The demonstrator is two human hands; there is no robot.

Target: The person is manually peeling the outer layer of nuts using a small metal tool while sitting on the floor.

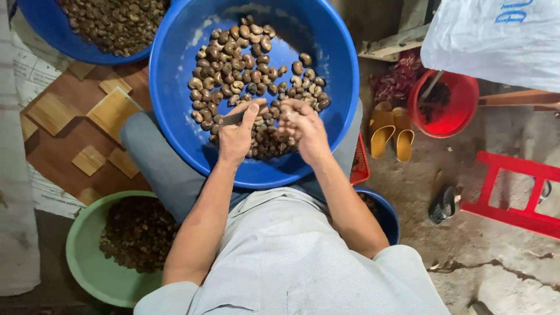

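Observation:
A big blue basin point(175, 76) rests on my lap and holds a heap of brown, shell-covered nuts point(245, 64). My left hand point(236, 137) grips a small dark blade point(232, 118) over the nuts at the basin's near side. My right hand point(303, 125) is closed around a nut right beside it; the nut itself is mostly hidden by my fingers. Both hands nearly touch above the pile.
A second blue basin point(41, 35) of nuts sits at top left. At lower left is a green basin point(79, 256) of dark shells. A small blue bowl point(388, 219) lies under my right arm. Yellow sandals point(391, 131), a red bucket point(455, 114), a red stool point(513, 192) and a white sack point(496, 35) stand to the right.

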